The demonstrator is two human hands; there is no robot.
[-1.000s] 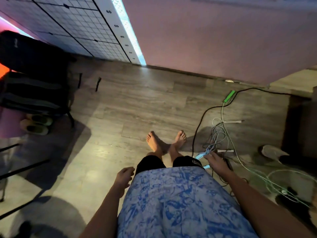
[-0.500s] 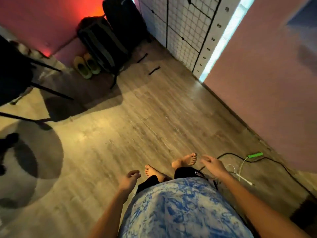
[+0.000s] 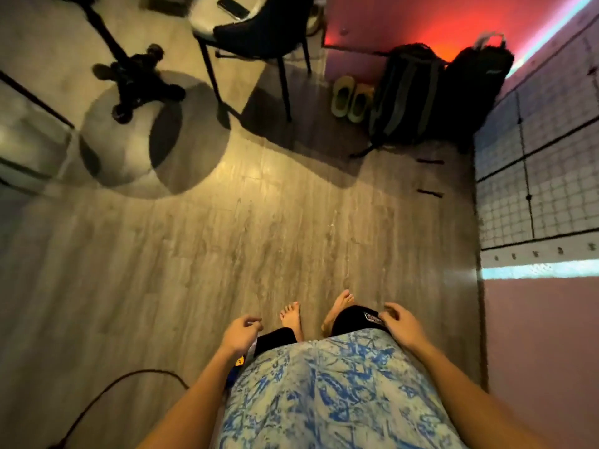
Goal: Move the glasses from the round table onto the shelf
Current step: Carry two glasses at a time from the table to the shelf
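Standing barefoot on the wood floor (image 3: 259, 241), the person has both hands low at the hips and nothing in either one. At about seven o'clock from the feet, the left hand (image 3: 239, 333) hangs with its fingers loosely curled and empty. At about four o'clock, the right hand (image 3: 402, 324) is half spread, fingertips just touching the hem of the dark shorts (image 3: 355, 319).

No glasses show anywhere, and no shelf can be made out; the glasses are out of view. By my reading this is the walk toward the table, with no pickup begun.

Ahead, a broad strip of bare floor runs toward twelve o'clock. At three o'clock a wall (image 3: 538, 351) and a gridded panel (image 3: 534, 189) hem the right side closely. At one o'clock two dark backpacks (image 3: 421, 98) and a pair of slippers (image 3: 350, 98) crowd the far corner. At twelve o'clock stands a chair (image 3: 259, 37), and behind it a pale table edge (image 3: 207, 17) carrying a phone (image 3: 233, 9). At eleven o'clock sits a black pedestal base (image 3: 139, 89), with a round shadow beneath.

The next move likely calls for stepping forward and leftward, keeping clear of the chair legs and the cable (image 3: 129, 380) on the floor at eight o'clock.
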